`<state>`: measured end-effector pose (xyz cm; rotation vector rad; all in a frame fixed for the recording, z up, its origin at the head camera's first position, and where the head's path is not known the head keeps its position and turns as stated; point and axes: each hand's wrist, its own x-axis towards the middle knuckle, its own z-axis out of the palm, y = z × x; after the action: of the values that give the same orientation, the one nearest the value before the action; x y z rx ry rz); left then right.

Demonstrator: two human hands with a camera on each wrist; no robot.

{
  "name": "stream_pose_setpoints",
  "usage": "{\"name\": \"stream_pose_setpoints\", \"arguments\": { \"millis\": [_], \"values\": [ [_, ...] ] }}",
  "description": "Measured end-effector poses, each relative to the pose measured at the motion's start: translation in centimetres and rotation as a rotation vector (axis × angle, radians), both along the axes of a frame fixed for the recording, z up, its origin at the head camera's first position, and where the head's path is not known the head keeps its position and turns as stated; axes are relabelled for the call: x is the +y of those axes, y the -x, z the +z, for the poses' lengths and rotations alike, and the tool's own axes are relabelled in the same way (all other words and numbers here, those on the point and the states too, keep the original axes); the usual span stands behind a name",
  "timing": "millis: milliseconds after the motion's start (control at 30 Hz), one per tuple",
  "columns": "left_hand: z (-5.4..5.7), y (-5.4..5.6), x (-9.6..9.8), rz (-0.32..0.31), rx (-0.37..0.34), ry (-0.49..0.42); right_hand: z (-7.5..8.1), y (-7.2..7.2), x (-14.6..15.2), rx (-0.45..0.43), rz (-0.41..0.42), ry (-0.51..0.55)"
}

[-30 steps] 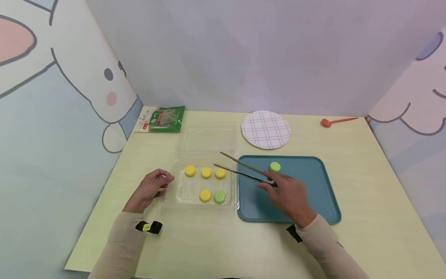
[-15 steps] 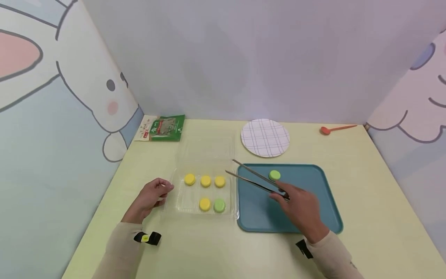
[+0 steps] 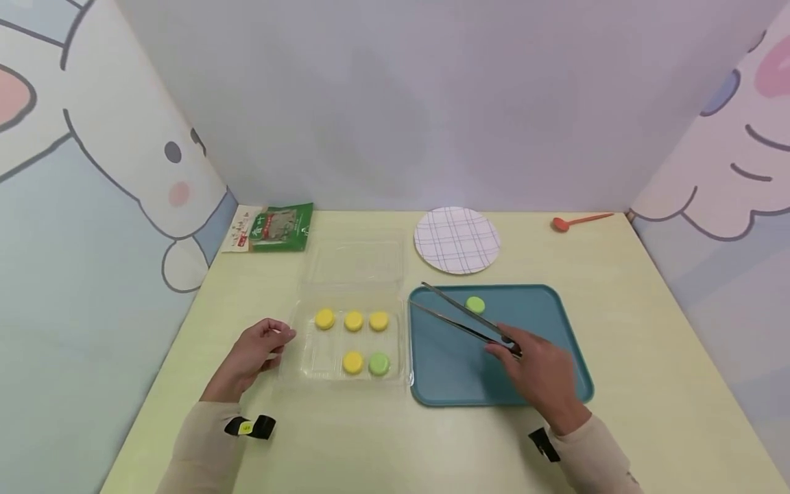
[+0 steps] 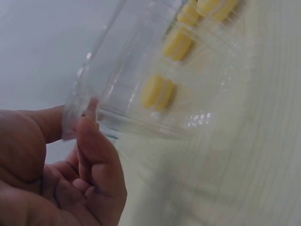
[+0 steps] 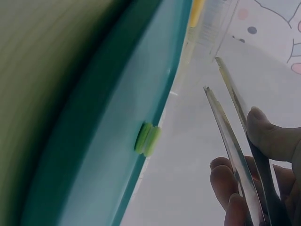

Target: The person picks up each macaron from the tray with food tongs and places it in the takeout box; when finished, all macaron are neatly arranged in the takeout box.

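My left hand (image 3: 256, 353) pinches the left rim of a clear plastic box (image 4: 127, 115) between thumb and fingers. Inside the box sit several yellow macarons (image 3: 353, 320) and one green macaron (image 3: 379, 363). A pair of metal tongs (image 5: 235, 150) is gripped in my right hand (image 3: 540, 370), above the blue tray (image 3: 450, 384). The tongs' tips are apart with nothing between them, near the tray's left edge. On the tray, towards its back, lies another green macaron (image 5: 147, 140), apart from the tongs in the right wrist view.
The box's clear lid (image 3: 354, 261) lies folded back behind it. A green packet (image 3: 280, 228) is at the back left, a checked round plate (image 3: 457, 240) behind the tray, and a red spoon (image 3: 580, 221) at the back right. A wall (image 3: 395, 103) stands behind the table.
My right hand has drawn the tongs rightward from over the box to over the tray, their tips still apart. The left hand stays at the box's rim. The head view has shifted slightly.
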<state>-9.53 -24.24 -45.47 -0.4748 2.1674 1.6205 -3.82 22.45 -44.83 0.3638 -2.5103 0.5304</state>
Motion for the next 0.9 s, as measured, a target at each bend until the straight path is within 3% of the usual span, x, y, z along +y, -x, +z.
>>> {"name": "stream_pose_setpoints", "arguments": {
  "millis": [433,900],
  "values": [
    [0.0,0.5,-0.1,-0.020,-0.013,-0.009,-0.7,-0.8,1.6,-0.002,-0.077,-0.021],
    [0.0,0.8,-0.1,0.000,-0.027,-0.024,-1.0,-1.6,3.7,-0.099,-0.180,0.018]
  ]
}}
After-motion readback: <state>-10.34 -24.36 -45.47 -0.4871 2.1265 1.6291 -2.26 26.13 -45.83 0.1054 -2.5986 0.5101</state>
